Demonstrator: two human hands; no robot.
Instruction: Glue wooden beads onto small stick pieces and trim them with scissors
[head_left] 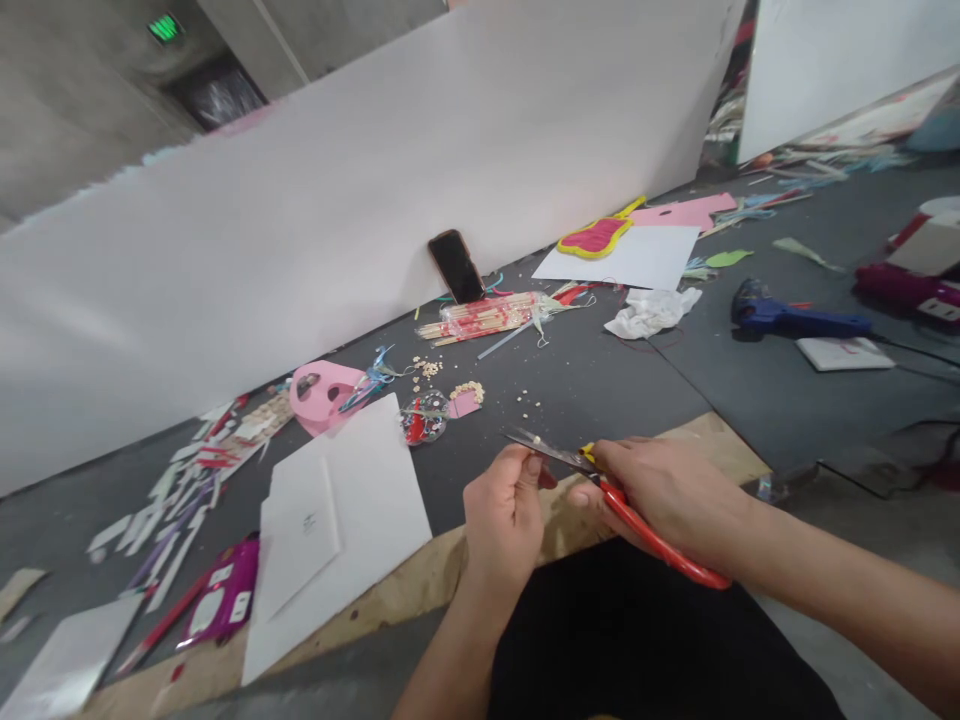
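My right hand [667, 490] is closed on a pair of scissors [656, 540] with red handles, its blades pointing left. A bit of yellow [588, 452] shows by the right fingers; I cannot tell what it is. The fingertips of my left hand [506, 505] are pinched together just below the blades, and what they hold is hidden. At the blades, above those fingertips, sits a small cream piece [537, 440]. Similar cream bits [427, 368] are scattered on the dark table beyond. More of them line the edge of a small pink piece [465, 402], beside a clear packet [425, 418] of small decorations.
White sheets [375, 490] lie to the left, near a purple glue gun-like object or packet [225, 590]. A phone [456, 265] leans on the white partition [360, 200] behind bundled sticks [480, 318]. Crumpled tissue [651, 312] and a blue glue gun [795, 312] are to the right.
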